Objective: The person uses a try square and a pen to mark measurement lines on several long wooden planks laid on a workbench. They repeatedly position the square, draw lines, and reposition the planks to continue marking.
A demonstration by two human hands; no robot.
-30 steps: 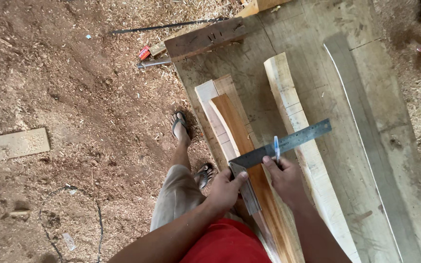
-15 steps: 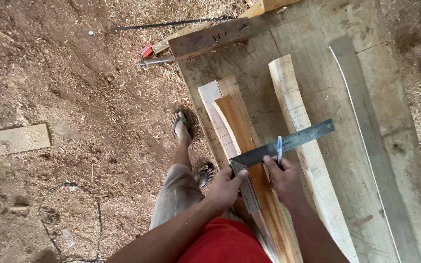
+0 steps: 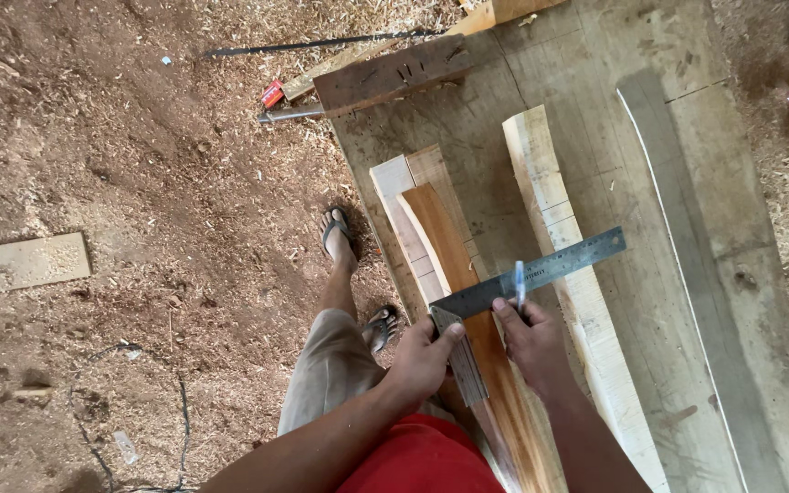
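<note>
A reddish-brown curved wooden piece (image 3: 449, 251) lies on the workbench (image 3: 504, 82), on top of a paler piece (image 3: 393, 187). A metal try square (image 3: 559, 265) rests across the reddish piece, its blade running out to the right over a pale curved plank (image 3: 541, 173). My left hand (image 3: 422, 361) grips the square's stock against the wood's left edge. My right hand (image 3: 531, 342) holds a blue pen (image 3: 520, 283) upright with its tip at the blade's edge.
A long grey curved plank (image 3: 687, 237) lies at the bench's right. A dark board (image 3: 385, 78), a metal rod (image 3: 289, 114) and a small red object (image 3: 272, 93) sit at the bench's far end. Sawdust covers the ground, with a flat offcut (image 3: 25, 263) at left. My sandalled feet (image 3: 338, 233) stand beside the bench.
Hands, square and pen keep the same pose on the wood; only the camera view has shifted slightly.
</note>
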